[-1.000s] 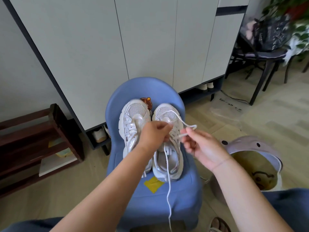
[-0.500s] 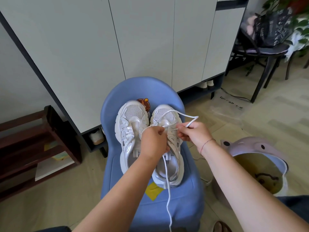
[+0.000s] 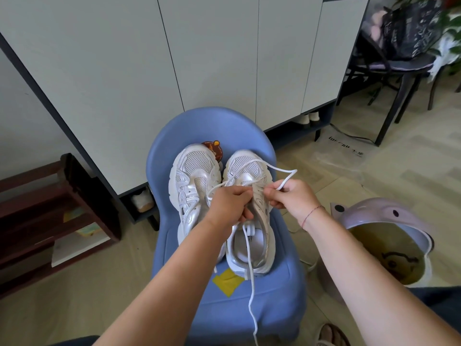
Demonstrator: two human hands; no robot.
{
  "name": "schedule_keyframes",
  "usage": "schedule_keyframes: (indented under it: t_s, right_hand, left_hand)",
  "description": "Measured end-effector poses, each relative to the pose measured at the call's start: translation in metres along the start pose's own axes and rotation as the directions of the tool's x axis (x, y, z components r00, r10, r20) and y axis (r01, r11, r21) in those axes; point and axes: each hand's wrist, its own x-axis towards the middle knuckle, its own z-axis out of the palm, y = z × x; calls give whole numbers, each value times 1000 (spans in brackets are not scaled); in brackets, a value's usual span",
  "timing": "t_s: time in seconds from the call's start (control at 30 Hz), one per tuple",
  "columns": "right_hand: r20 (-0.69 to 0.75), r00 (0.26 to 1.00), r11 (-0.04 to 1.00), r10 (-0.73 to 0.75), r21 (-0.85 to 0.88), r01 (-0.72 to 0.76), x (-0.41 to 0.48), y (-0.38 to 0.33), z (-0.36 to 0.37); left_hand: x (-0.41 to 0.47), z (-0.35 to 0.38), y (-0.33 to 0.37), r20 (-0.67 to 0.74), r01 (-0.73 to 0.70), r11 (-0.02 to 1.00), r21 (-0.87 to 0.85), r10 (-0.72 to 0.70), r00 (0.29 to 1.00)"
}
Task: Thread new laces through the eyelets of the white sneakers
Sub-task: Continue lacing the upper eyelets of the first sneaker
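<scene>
Two white and silver sneakers stand side by side on a blue chair [image 3: 274,300], toes pointing away from me. The left sneaker [image 3: 192,176] has no lace that I can see. Over the tongue of the right sneaker [image 3: 245,168] my left hand [image 3: 230,204] curls its fingers and grips the shoe and the white lace [image 3: 282,171]. My right hand [image 3: 291,196] pinches the lace just right of the shoe, and a loop of it sticks up to the right. The lace's long end hangs down over the seat's front edge.
White cabinet doors [image 3: 199,58] rise right behind the chair. A dark wooden rack [image 3: 50,208] stands at the left. To the right of the chair sits a lilac bin [image 3: 389,221], and a dark table [image 3: 394,68] with a bag stands at the back right.
My right hand has moved left and closer to the right sneaker, shortening the lace loop. The left hand stays on the shoe's tongue.
</scene>
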Motion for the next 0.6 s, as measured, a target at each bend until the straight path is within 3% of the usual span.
schedule_keyframes:
  t_s: [0.23, 0.53, 0.57, 0.6]
  right_hand:
    - [57, 998, 966, -41, -253, 54, 6, -10, -8]
    - [166, 976, 661, -143, -717, 219, 23, -35, 1]
    - [178, 973, 687, -144, -690, 228, 24, -33, 1]
    - [182, 975, 776, -124, -595, 210, 23, -30, 1]
  left_hand:
    - [3, 1, -4, 24, 46, 996, -82, -44, 999]
    - [-4, 7, -5, -1, 13, 990, -138, -13, 1000]
    - [-4, 6, -5, -1, 12, 989, -144, -12, 1000]
    - [-5, 6, -5, 1, 10, 988, -153, -10, 1000]
